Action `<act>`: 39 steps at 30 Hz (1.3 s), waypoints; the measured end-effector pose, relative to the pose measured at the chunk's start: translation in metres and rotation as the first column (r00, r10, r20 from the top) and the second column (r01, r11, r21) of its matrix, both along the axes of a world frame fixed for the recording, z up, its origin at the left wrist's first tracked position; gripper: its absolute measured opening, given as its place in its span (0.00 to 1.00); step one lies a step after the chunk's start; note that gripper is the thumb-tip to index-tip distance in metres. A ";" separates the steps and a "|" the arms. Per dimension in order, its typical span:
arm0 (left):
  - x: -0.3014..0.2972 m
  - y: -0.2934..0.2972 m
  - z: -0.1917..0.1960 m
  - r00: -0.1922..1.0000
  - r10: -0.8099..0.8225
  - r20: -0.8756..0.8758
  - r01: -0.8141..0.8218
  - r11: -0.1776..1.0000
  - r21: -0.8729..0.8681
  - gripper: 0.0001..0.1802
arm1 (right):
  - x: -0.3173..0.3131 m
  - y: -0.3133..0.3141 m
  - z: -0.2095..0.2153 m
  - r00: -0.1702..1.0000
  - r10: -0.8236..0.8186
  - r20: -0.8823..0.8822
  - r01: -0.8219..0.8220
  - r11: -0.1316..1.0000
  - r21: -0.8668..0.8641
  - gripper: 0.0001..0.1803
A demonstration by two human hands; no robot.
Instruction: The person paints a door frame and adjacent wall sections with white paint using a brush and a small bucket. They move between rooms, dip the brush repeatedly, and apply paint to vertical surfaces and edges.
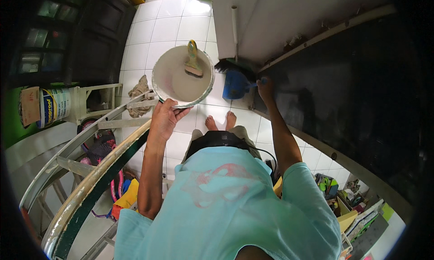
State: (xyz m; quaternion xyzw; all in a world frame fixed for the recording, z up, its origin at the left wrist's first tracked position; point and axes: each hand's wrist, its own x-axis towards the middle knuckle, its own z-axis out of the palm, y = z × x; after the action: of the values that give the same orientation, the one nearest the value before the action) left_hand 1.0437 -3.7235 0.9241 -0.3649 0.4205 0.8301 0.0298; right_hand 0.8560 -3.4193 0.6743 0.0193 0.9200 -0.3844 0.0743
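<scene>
My left hand (166, 117) grips the near rim of a round white bucket (159, 79), its fingers curled against the outside. Whitish residue coats the bucket's inside. A wide flat paintbrush (192, 61) with a worn green and yellow handle lies in the bucket, bristles toward its middle. Off to the right, my right hand (266, 89) is closed at the end of the handle of a blue dustpan (233, 84), close to a dark panel (334, 88). Just beyond the dustpan are the black bristles of a broom (235, 66); a pale pole (234, 29) rises behind.
A metal ladder (74, 166) and a curved, pale-edged board (97, 171) stand at my left. A crumpled rag (140, 96) lies on the white tiled floor (165, 27). A labelled paint bucket (55, 107) is at far left. Assorted items (352, 199) fill the lower right.
</scene>
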 end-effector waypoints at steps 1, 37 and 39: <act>-0.001 0.002 -0.001 1.000 0.006 -0.004 -0.006 1.000 0.009 0.14 | 0.005 0.000 0.011 0.989 -0.064 0.133 0.074 0.995 -0.072 0.26; -0.053 0.018 0.001 0.995 -0.095 -0.045 0.091 0.993 -0.073 0.22 | 0.004 -0.142 0.323 0.706 0.542 -0.455 -0.683 0.690 -0.237 0.11; -0.060 0.015 0.005 0.994 -0.106 -0.016 0.105 0.991 -0.079 0.22 | 0.000 -0.142 0.301 0.687 0.577 -0.440 -0.701 0.686 -0.194 0.11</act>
State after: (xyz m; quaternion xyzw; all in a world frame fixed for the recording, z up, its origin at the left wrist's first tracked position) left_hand 0.9838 -3.7081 0.9286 -0.3349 0.4716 0.8139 0.0551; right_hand 0.8555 -3.5609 0.9754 -0.3891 0.7813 -0.4859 0.0457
